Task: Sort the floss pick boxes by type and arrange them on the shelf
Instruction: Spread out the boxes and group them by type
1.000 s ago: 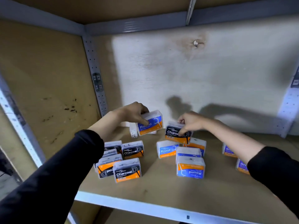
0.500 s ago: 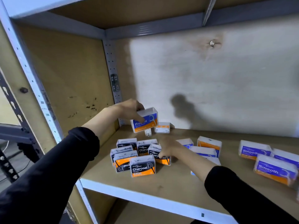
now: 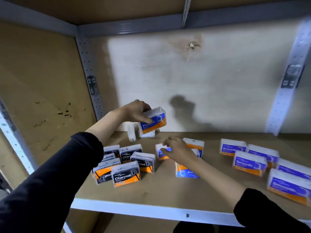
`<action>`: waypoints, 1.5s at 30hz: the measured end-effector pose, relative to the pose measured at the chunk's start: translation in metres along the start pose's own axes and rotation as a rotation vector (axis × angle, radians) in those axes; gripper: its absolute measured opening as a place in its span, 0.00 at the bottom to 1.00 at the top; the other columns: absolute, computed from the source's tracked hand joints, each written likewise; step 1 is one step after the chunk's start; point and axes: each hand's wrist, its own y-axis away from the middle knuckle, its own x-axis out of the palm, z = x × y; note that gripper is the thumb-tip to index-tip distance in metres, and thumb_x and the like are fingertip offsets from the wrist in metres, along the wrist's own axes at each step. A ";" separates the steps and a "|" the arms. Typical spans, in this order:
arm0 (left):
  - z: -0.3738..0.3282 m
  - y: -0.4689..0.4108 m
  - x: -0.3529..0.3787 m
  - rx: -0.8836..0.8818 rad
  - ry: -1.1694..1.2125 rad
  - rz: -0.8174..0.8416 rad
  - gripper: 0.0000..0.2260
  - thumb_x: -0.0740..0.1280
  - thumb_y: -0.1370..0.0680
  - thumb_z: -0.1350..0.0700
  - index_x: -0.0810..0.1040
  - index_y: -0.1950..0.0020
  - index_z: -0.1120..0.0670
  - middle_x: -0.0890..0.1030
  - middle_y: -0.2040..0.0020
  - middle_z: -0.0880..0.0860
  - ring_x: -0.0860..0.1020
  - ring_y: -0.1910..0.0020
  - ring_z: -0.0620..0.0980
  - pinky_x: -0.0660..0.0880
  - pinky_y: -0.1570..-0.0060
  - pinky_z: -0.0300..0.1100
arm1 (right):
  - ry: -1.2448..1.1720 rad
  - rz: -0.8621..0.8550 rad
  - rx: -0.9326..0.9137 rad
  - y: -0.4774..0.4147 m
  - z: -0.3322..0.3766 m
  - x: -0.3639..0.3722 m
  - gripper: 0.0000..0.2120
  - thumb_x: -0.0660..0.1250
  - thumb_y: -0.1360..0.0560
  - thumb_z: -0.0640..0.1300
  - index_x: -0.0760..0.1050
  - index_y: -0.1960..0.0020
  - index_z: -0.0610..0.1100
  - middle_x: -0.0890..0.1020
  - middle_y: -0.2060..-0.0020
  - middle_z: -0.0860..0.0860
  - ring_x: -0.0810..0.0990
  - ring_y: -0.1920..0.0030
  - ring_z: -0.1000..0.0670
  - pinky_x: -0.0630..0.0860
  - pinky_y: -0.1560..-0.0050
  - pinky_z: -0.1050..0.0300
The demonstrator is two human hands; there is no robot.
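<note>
— Left hand (image 3: pixel 136 111) has its grip closed on a Round box (image 3: pixel 153 121), held in the air near the back of the shelf (image 3: pixel 151 211).

— Right hand (image 3: pixel 176 150)?

— Its fingers curl at another Round box (image 3: pixel 162 153) on the shelf; whether that grip has closed, I cannot tell.

— Risk?

— The sleeve (image 3: pixel 67 165) could sweep the Charcoal boxes (image 3: pixel 126 175) off the front edge.

You've got bright light on the far wall (image 3: pixel 210 84), hand shadow there; right boxes (image 3: pixel 289 185) motion-blurred, edges bending, left side dim.
</note>
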 end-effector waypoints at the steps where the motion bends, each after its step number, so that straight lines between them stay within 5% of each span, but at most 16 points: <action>1: -0.008 -0.005 0.002 0.017 0.005 0.000 0.13 0.68 0.26 0.56 0.78 0.45 0.60 0.81 0.52 0.57 0.75 0.56 0.51 0.68 0.65 0.36 | 0.005 -0.045 0.010 0.010 -0.013 -0.005 0.14 0.61 0.23 0.45 0.75 0.43 0.38 0.78 0.44 0.44 0.75 0.42 0.44 0.69 0.45 0.55; 13: -0.083 -0.041 0.026 0.230 0.105 0.050 0.03 0.67 0.27 0.59 0.75 0.55 0.53 0.77 0.59 0.51 0.73 0.65 0.43 0.66 0.72 0.28 | 0.130 -0.089 0.244 0.098 -0.119 -0.038 0.13 0.61 0.23 0.47 0.78 0.46 0.40 0.79 0.47 0.46 0.77 0.47 0.50 0.73 0.48 0.58; 17: -0.094 -0.046 0.032 0.253 0.109 0.076 0.08 0.67 0.26 0.59 0.78 0.49 0.60 0.78 0.56 0.52 0.74 0.58 0.49 0.67 0.67 0.33 | 0.153 -0.049 0.305 0.110 -0.134 -0.031 0.14 0.61 0.22 0.48 0.76 0.43 0.42 0.78 0.42 0.47 0.77 0.43 0.51 0.72 0.45 0.62; 23: -0.103 -0.052 0.040 0.263 0.109 0.103 0.11 0.67 0.26 0.59 0.78 0.44 0.60 0.78 0.53 0.52 0.75 0.55 0.48 0.68 0.66 0.32 | 0.113 0.161 0.411 0.115 -0.135 -0.015 0.26 0.55 0.20 0.53 0.57 0.26 0.43 0.60 0.25 0.47 0.60 0.26 0.49 0.59 0.28 0.56; 30: -0.106 -0.058 0.051 0.255 0.108 0.133 0.13 0.67 0.25 0.58 0.77 0.42 0.61 0.81 0.46 0.56 0.76 0.54 0.48 0.69 0.65 0.31 | 0.135 0.347 0.436 0.115 -0.148 0.007 0.32 0.49 0.21 0.59 0.44 0.24 0.45 0.45 0.23 0.49 0.44 0.23 0.50 0.46 0.25 0.52; 35: -0.107 -0.053 0.060 0.277 0.107 0.166 0.07 0.67 0.26 0.58 0.77 0.48 0.54 0.78 0.54 0.50 0.75 0.58 0.46 0.68 0.66 0.31 | 0.159 0.373 0.432 0.113 -0.152 0.011 0.33 0.48 0.21 0.61 0.42 0.24 0.46 0.44 0.23 0.50 0.42 0.23 0.52 0.43 0.25 0.52; 41: -0.105 -0.042 0.086 0.270 0.048 0.273 0.14 0.70 0.28 0.55 0.79 0.44 0.58 0.80 0.46 0.55 0.74 0.52 0.48 0.71 0.53 0.40 | 0.178 0.361 0.412 0.115 -0.151 0.011 0.32 0.48 0.21 0.60 0.43 0.24 0.46 0.45 0.23 0.50 0.43 0.23 0.52 0.43 0.25 0.54; 45: -0.106 -0.034 0.099 0.285 -0.042 0.384 0.16 0.71 0.28 0.50 0.80 0.45 0.57 0.78 0.51 0.54 0.73 0.51 0.49 0.68 0.60 0.36 | 0.165 0.353 0.420 0.115 -0.151 0.012 0.32 0.49 0.21 0.60 0.44 0.24 0.46 0.46 0.23 0.50 0.44 0.23 0.52 0.43 0.25 0.54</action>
